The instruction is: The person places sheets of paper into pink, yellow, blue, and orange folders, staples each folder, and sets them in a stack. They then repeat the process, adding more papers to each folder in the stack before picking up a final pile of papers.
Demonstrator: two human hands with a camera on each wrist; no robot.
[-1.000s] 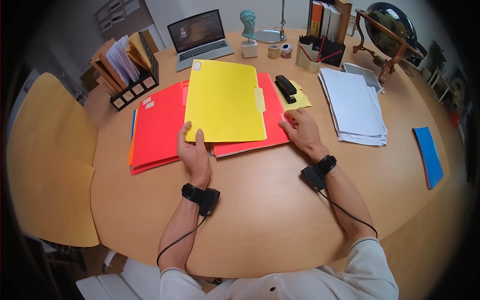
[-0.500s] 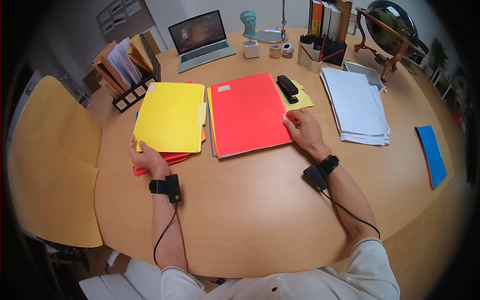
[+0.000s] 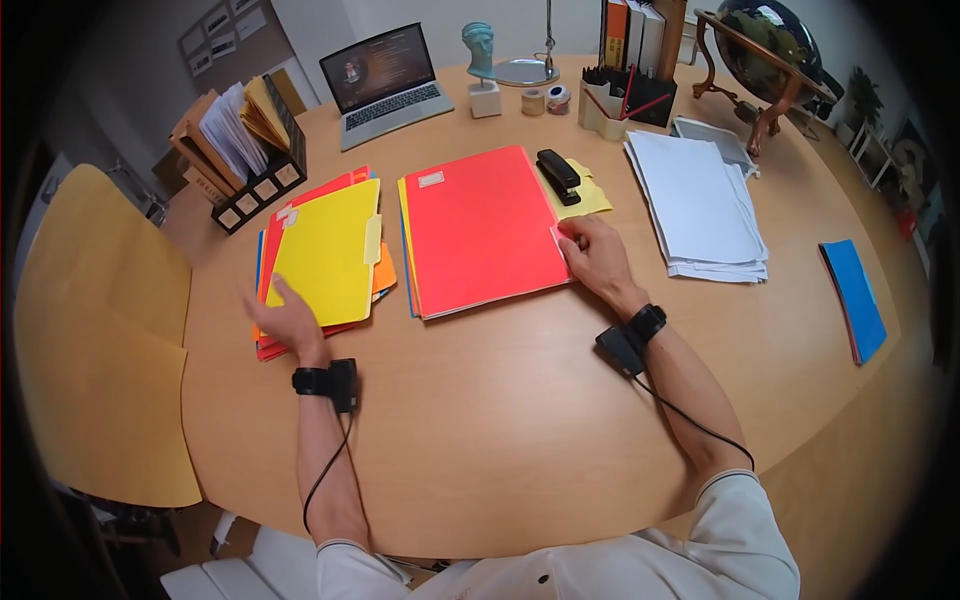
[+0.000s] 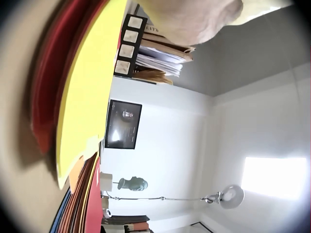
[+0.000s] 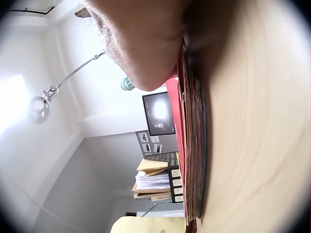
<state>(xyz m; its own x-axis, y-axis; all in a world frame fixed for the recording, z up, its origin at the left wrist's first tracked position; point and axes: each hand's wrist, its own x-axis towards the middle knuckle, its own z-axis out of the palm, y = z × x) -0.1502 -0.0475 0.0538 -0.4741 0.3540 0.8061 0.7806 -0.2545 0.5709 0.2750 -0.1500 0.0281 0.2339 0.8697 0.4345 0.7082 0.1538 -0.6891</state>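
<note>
A yellow folder [image 3: 332, 262] lies slightly turned on the left pile, over red folders. My left hand [image 3: 288, 322] is by its lower left corner, thumb and fingers spread apart and holding nothing; in the left wrist view the hand [image 4: 194, 17] appears lifted off the yellow folder [image 4: 90, 82]. A red folder [image 3: 485, 230] tops the middle stack, with yellow and blue edges showing at its left. My right hand [image 3: 604, 262] pinches this stack's right edge at the tab, some fingertips hidden. In the right wrist view, its thumb rests against the red folder [image 5: 176, 109].
Right of the stack lie a black stapler [image 3: 559, 177] on yellow notes, white papers [image 3: 695, 205] and a blue folder [image 3: 855, 300]. Behind stand a file organizer [image 3: 262, 192], a laptop [image 3: 392, 105], a bust [image 3: 480, 50], tape rolls, a pen holder [image 3: 605, 110] and a globe [image 3: 765, 45].
My left hand carried the yellow folder leftwards from over the middle stack onto the left pile and let it go. My right hand has stayed at the red folder's edge.
</note>
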